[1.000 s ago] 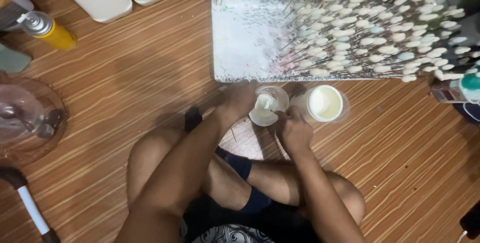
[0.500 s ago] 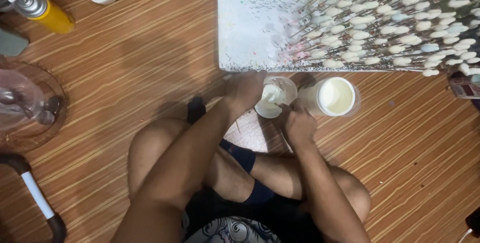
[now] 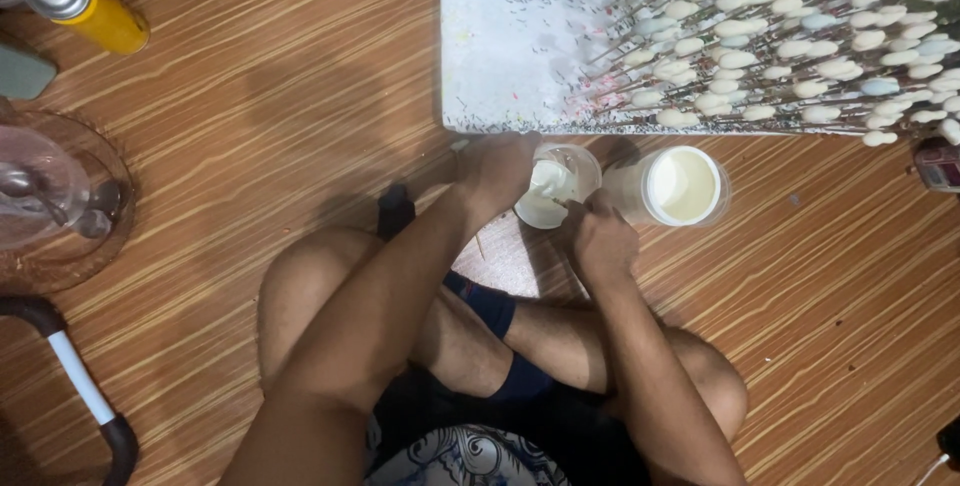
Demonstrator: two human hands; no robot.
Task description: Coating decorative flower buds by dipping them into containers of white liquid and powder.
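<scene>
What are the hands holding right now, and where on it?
The left hand grips the small clear cup at its side. The right hand pinches something thin over that cup; what it is cannot be told.

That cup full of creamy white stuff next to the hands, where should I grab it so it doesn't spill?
Grip the cup of white liquid around its clear side wall, low down, coming from the right, where the floor is bare. It stands upright and looks nearly full, so keep off the rim. The right hand and smaller cup crowd its left.
</scene>
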